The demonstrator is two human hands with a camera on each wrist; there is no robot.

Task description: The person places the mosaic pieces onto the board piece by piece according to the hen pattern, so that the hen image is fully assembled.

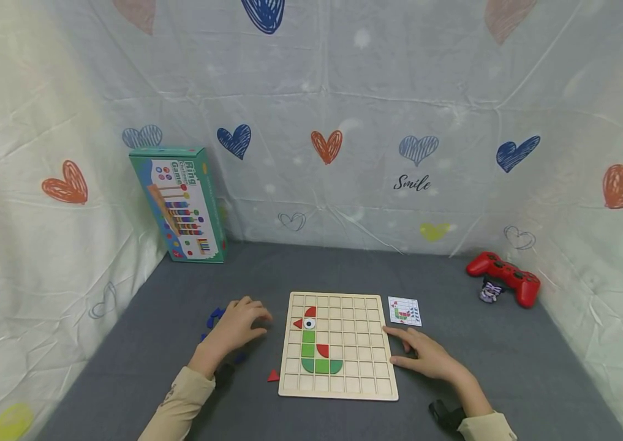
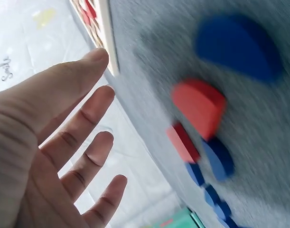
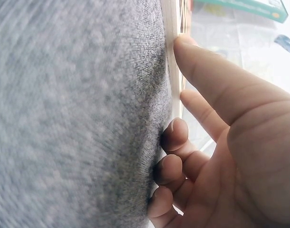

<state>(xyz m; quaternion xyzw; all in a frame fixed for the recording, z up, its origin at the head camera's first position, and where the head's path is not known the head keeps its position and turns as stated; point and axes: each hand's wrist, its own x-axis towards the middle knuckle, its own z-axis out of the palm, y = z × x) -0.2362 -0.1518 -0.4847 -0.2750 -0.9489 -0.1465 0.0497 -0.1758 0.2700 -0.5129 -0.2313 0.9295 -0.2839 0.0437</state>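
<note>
Over the table left of a wooden grid board (image 1: 361,337), my left hand (image 1: 239,324) hovers with relaxed, spread fingers and holds nothing. Blue pieces (image 1: 214,317) lie beside and partly behind it. Its wrist view shows a thick blue rounded piece (image 2: 239,47), a red rounded piece (image 2: 199,104) and a row of smaller blue ones. My right hand (image 1: 427,355) touches the board's right edge with thumb and index fingertip, the other fingers bent loosely. On the board, green squares (image 1: 308,336), red pieces (image 1: 323,350) and an eye tile (image 1: 309,323) form a bird-like figure.
A red triangle (image 1: 273,375) lies just off the board's lower left corner. A pattern card (image 1: 405,311) sits beside the upper right corner. Farther back are a red game controller (image 1: 504,275) with a small figure (image 1: 490,291) and, at left, an upright game box (image 1: 179,208).
</note>
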